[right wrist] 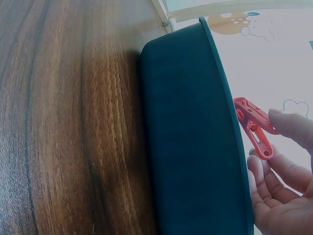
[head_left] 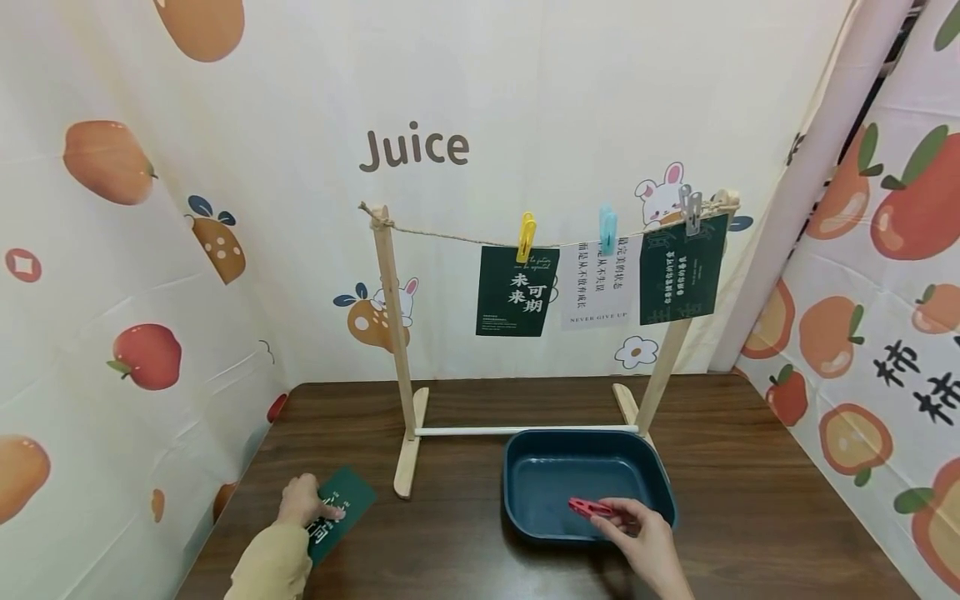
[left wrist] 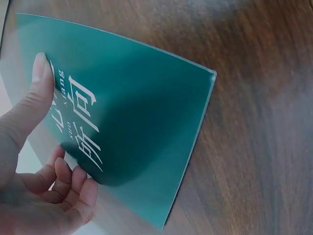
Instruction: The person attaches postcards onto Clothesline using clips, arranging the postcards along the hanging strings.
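At the table's left, my left hand (head_left: pixel 302 502) pinches a dark green card (head_left: pixel 347 500) by its edge. In the left wrist view the thumb lies on top of the card (left wrist: pixel 142 112) and the fingers curl at its near edge. My right hand (head_left: pixel 643 537) holds a red clothespin (head_left: pixel 589 507) above the dark blue basin (head_left: pixel 517 521). The right wrist view shows the clothespin (right wrist: pixel 254 126) between thumb and fingers, beside the basin's rim. Three cards hang from a twine line: a green card (head_left: pixel 495 292), a white card (head_left: pixel 600 304) and another green card (head_left: pixel 705 283).
A wooden rack (head_left: pixel 397 333) carries the twine (head_left: pixel 442 235) across the back of the table (head_left: pixel 450 533). Yellow (head_left: pixel 527 237), blue (head_left: pixel 607 232) and grey (head_left: pixel 692 212) clothespins grip the hanging cards. The basin stands before the rack's right foot. Printed curtains (head_left: pixel 525 125) enclose the table.
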`<state>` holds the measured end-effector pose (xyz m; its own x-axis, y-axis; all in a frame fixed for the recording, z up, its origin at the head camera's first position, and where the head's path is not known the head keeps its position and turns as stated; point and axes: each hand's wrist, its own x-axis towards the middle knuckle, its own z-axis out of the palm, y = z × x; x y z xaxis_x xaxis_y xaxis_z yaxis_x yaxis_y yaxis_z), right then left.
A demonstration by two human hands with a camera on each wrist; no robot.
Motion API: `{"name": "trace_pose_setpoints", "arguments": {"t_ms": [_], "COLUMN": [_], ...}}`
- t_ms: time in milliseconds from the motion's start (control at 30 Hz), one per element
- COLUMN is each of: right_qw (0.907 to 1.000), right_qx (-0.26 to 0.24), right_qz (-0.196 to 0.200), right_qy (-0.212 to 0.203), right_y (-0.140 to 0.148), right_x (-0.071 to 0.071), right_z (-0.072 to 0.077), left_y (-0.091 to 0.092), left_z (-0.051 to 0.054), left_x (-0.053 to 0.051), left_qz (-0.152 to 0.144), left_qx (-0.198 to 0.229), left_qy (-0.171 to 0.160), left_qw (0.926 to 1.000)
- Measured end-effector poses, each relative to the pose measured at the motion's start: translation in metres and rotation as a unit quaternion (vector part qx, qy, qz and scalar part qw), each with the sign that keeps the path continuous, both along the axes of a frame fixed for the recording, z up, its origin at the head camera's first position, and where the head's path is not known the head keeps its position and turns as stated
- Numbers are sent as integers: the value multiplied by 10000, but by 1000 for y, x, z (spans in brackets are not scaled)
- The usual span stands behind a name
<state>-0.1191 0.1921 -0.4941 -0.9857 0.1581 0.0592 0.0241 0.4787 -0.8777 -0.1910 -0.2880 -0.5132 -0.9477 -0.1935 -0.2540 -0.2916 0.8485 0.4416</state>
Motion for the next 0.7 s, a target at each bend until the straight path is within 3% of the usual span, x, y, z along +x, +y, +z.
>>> {"name": "trace_pose_setpoints", "arguments": {"t_ms": [233, 533, 700], "right_qw": [9999, 9996, 9997], "right_qx": [-89, -50, 32], "right_qz": [-20, 33, 79], "right_qy": [-135, -289, -236], "right_y": [0, 0, 0], "right_x": [-1, -3, -5], "right_z": [2, 5, 7], "left_y": [2, -1, -2], "left_z": [0, 5, 12], "left_x": [0, 4, 5], "left_qz": [-48, -173, -74], "left_qx": [-152, -245, -197], "left_qy": [153, 833, 875], "left_qw": [9998, 9961, 9959]}}
